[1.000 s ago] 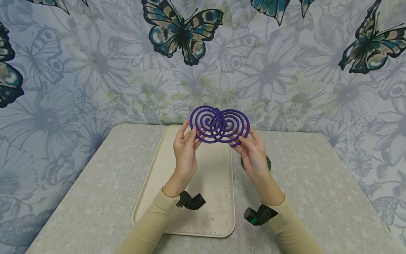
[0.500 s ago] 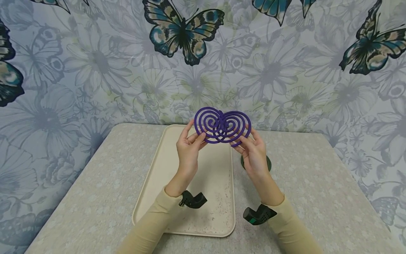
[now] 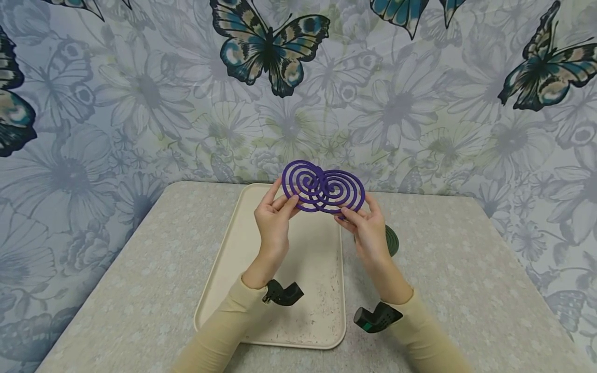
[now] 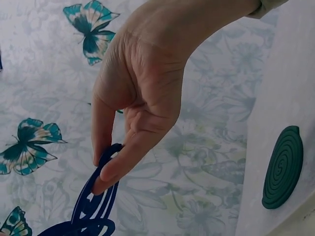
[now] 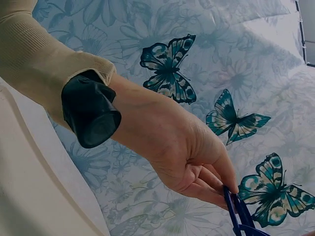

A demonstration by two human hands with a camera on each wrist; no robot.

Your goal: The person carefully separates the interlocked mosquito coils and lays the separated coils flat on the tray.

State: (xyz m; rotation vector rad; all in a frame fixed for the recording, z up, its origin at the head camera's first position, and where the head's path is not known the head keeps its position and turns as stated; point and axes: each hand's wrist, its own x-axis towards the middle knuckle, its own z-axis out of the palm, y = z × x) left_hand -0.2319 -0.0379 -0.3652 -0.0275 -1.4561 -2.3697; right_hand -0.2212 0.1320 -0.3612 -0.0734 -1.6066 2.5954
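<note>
Two purple mosquito coils, the left coil (image 3: 306, 182) and the right coil (image 3: 333, 189), are held up side by side above the tray's far end. Their spirals overlap and interlace in the middle. My left hand (image 3: 272, 225) pinches the outer ring of the left coil between thumb and fingers. On the other side, my right hand (image 3: 371, 238) pinches the lower outer edge of the right coil, some of its fingers behind the rings. A green mosquito coil (image 4: 284, 169), tightly wound, lies on the table; in the head view the right hand partly hides it.
Under the hands, a cream tray (image 3: 317, 264) with dark crumbs along its right side lies on the patterned table (image 3: 466, 269). A butterfly-print wall covering (image 3: 396, 114) rises behind the table's far edge. Black cameras are strapped to both wrists.
The right hand has shifted slightly left and down, tilting the right coil and uncovering more of the green coil. The left thumb has moved farther onto the left coil, which sits slightly lower.
</note>
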